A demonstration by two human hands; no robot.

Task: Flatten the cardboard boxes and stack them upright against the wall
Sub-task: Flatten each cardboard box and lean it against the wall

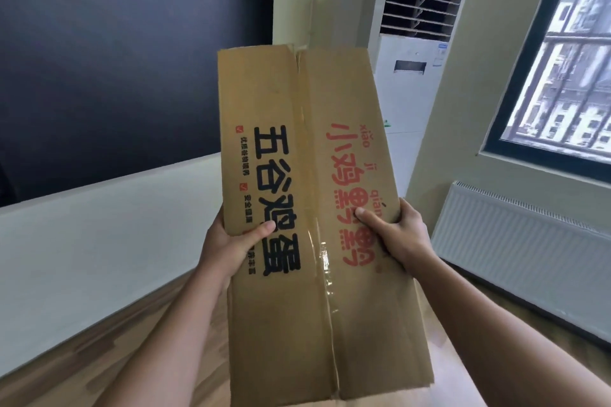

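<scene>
A brown cardboard box [291,102] with black and red printed characters fills the middle of the view, held up in the air with its taped centre seam facing me. My left hand [228,244] grips its left edge, thumb pressed on the printed face. My right hand [396,235] grips the right edge, thumb on the red print. Clear tape runs down the seam between the two flaps. The box's far side and its depth are hidden behind the front face.
A tall white floor-standing air conditioner [413,82] stands in the corner behind the box. A white radiator [522,241] runs under the window [568,59] at right. A dark wall with a white lower band [99,225] lies at left, above wooden floor [99,357].
</scene>
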